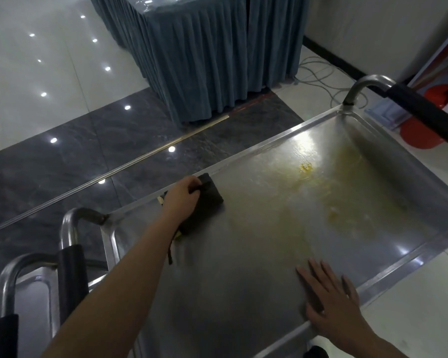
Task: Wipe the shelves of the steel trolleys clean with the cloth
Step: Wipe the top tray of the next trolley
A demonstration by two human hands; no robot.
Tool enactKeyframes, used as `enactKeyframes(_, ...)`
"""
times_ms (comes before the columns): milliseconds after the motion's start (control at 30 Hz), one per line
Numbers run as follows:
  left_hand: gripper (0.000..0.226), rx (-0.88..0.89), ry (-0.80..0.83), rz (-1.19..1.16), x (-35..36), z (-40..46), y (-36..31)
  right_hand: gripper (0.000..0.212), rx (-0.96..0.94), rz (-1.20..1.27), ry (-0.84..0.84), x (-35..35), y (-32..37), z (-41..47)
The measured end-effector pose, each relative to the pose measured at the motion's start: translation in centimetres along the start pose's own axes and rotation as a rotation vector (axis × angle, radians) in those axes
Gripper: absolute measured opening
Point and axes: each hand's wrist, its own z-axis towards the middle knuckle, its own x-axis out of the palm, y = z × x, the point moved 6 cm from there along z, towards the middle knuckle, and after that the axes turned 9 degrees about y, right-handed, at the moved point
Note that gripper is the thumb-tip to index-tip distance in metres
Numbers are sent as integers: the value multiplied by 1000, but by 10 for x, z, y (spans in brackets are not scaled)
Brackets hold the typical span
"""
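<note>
A steel trolley's top shelf (243, 267) fills the middle of the view, rimmed all round. Yellow greasy smears (318, 182) spread over its far right half. My left hand (183, 193) grips a dark folded cloth (207, 202) near the shelf's far left edge. My right hand (329, 298) lies flat, fingers spread, on the shelf by its near right rim. Part of the cloth is hidden under my left hand and wrist.
A second steel trolley (36, 285) with black-padded handles stands at the lower left. The near trolley's handle (409, 99) rises at the upper right. A table with a blue skirt (204, 52) stands behind. Cables (318, 73) and a red tub (422, 133) lie on the floor.
</note>
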Motion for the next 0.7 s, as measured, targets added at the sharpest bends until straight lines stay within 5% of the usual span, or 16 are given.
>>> enactKeyframes(133, 35, -28, 312, 176, 24, 8, 12, 77, 11, -24, 9, -1, 1, -1)
enactKeyframes(400, 28, 10, 364, 276, 23, 4, 9, 77, 34, -71, 8, -3, 4, -1)
enactKeyframes(600, 49, -62, 489, 328, 23, 3, 6, 81, 29, -45, -9, -5, 8, -1)
enactKeyframes(700, 39, -103, 504, 140, 8, 5, 9, 84, 27, -53, -25, -7, 10, -2)
